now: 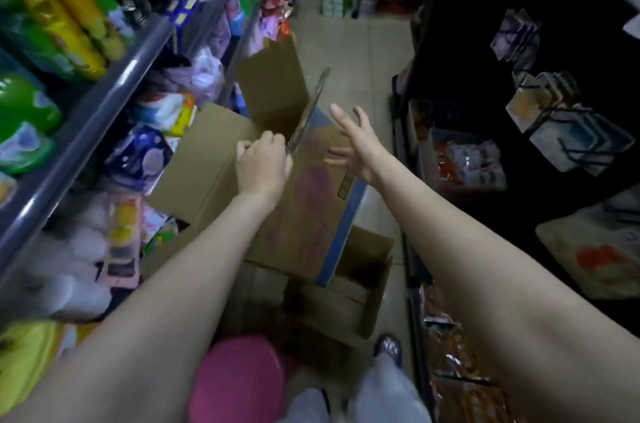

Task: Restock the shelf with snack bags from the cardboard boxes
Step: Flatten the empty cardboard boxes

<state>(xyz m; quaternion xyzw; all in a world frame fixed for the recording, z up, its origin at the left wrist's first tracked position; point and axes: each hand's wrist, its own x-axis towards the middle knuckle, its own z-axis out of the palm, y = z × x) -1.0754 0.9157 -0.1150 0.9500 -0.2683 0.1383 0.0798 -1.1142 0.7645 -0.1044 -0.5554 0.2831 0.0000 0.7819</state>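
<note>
Left hand (264, 164) grips flap edge of top box (304, 214); right hand (356, 145) spread, holding nothing, above box; top box tilted on lower box (360, 287), floor, beside shelf (86, 117); no bags visible; risk: box slips off if flap yanked

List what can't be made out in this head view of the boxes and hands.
- Contents of the upper cardboard box: hidden by its flaps and the left hand gripping a flap edge.
- Inside of the lower open box: too dark to tell.
- Print on the box side: motion-blurred.
- Goods on the left shelf: blurred.
- Right rack: too dark.
- Right hand: open; contact with the box unclear.
</note>
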